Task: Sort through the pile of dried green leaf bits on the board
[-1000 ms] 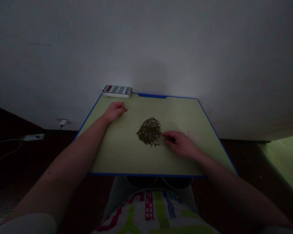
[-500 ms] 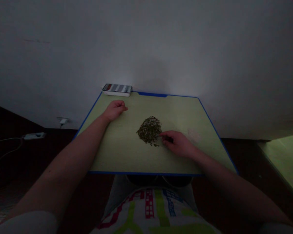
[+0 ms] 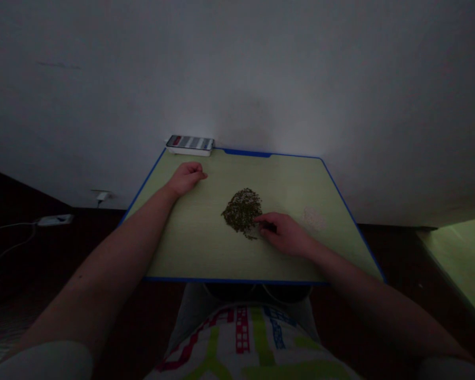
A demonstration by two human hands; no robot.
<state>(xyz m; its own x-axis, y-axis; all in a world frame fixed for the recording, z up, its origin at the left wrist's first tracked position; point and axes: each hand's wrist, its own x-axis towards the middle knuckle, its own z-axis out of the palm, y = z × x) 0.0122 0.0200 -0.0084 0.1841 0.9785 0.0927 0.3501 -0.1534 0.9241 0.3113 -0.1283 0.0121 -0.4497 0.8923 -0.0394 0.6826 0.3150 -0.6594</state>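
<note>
A loose pile of small dark greenish-brown grains (image 3: 242, 210), with paler specks among them, lies on the middle of a pale yellow-green tabletop (image 3: 206, 253). At the pile's right edge is my right hand (image 3: 283, 232), its index finger stretched onto the grains and its thumb apart below; I see nothing held between them. Farther right is a small patch of whitish grains (image 3: 313, 218). My left hand (image 3: 186, 178) rests as a loose fist on the tabletop's upper left, away from the pile, with nothing seen in it.
A phone (image 3: 190, 142) lies on a white box at the table's far left corner. Behind stands a grey wall (image 3: 237, 68). Blue edging (image 3: 237, 279) rims the table. On the floor to the left are a power strip (image 3: 55, 220) and cables.
My right hand has shifted slightly left, its index finger now reaching farther over the edge of the dark grains. The left hand stays in place.
</note>
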